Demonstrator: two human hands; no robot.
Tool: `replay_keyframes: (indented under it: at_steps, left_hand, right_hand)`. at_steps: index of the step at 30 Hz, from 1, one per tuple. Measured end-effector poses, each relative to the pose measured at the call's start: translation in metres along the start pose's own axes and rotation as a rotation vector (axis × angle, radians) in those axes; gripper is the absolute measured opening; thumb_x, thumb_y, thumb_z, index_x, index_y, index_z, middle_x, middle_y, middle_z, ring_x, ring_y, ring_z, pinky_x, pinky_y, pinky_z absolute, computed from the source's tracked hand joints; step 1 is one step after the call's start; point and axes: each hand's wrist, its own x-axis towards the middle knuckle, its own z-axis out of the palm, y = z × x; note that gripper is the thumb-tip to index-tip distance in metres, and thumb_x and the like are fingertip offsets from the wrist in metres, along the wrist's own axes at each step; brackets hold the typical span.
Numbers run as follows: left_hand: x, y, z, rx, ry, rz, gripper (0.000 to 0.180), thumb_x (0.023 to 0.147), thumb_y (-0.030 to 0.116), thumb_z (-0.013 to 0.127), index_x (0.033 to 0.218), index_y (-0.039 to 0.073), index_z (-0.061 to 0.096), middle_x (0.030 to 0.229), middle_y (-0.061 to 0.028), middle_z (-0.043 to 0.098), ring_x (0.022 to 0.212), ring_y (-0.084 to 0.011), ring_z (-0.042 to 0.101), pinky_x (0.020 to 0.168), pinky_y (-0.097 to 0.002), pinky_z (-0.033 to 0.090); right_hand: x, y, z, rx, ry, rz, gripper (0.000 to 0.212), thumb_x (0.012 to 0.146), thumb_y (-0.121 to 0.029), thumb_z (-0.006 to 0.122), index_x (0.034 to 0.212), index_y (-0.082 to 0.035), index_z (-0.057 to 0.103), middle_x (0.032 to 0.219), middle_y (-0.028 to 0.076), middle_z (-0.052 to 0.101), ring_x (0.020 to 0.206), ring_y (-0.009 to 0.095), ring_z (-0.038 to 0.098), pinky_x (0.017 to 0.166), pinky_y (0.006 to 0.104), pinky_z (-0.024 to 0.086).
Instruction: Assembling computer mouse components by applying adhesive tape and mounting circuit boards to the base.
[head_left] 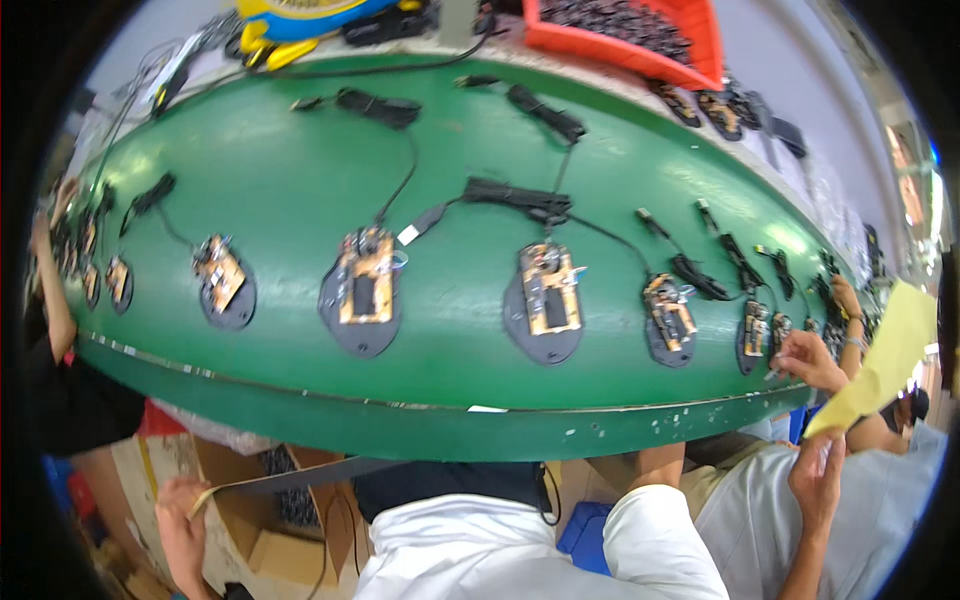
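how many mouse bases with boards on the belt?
About 8 clear: four big ones mid-belt, two small at right, two far left. More may be hidden at both ends.

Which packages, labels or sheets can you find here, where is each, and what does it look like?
Cardboard box: under the belt's near edge, lower left; brown, open flaps.
White tag: on a cable beside the second mouse board from the middle; small, rectangular.
Yellow sheet: right edge, held by a co-worker; plain, bent.
Red bin: top, behind the belt; rectangular, holding dark parts.
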Motion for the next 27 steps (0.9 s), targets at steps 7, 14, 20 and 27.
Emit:
replay_keyframes:
  at_steps: [7, 14, 20, 27]
  left_hand:
    - [-0.014, -0.015, -0.015, -0.335, -0.313, -0.339, 0.02, 0.087, 0.002, 0.074, 0.107, 0.002, 0.073, 0.107, -0.0139, 0.073, 0.1, -0.0295, 0.066, 0.09, -0.0357, 0.049]
    - [-0.063, -0.11, -0.071, -0.264, -0.146, -0.568, 0.014, 0.098, 0.001, 0.067, 0.111, -0.001, 0.072, 0.115, -0.0118, 0.072, 0.107, -0.0221, 0.065, 0.096, -0.0329, 0.048]
    - [-0.123, -0.176, -0.099, -0.31, -0.05, -0.849, 0.015, 0.101, 0.015, 0.071, 0.107, 0.001, 0.069, 0.103, -0.0025, 0.07, 0.092, -0.011, 0.06, 0.086, -0.0261, 0.046]
    - [-0.183, -0.244, -0.147, -0.334, -0.059, -0.954, 0.024, 0.1, 0.02, 0.075, 0.111, 0.003, 0.062, 0.094, 0.0014, 0.064, 0.078, -0.0057, 0.05, 0.073, -0.0225, 0.041]
  right_hand:
    - [-0.022, 0.055, -0.022, 0.072, 0.087, 0.101, 0.016, 0.091, -0.009, 0.076, 0.097, -0.002, 0.063, 0.091, 0.005, 0.062, 0.069, 0.013, 0.057, 0.06, 0.0283, 0.047]
    - [-0.125, 0.102, 0.001, 0.419, 0.498, 0.131, 0.022, 0.097, -0.007, 0.067, 0.117, -0.003, 0.059, 0.105, 0.009, 0.065, 0.083, 0.016, 0.062, 0.073, 0.0272, 0.05]
    - [-0.136, 0.055, 0.048, 0.477, 0.589, -0.08, 0.049, 0.107, 0.0, 0.049, 0.155, -0.004, 0.044, 0.132, 0.02, 0.066, 0.113, 0.021, 0.068, 0.101, 0.0273, 0.054]
    - [-0.118, -0.036, 0.049, 0.733, 0.558, 0.035, 0.052, 0.108, 0.001, 0.048, 0.158, -0.002, 0.034, 0.138, 0.015, 0.057, 0.131, 0.024, 0.056, 0.119, 0.0325, 0.04]
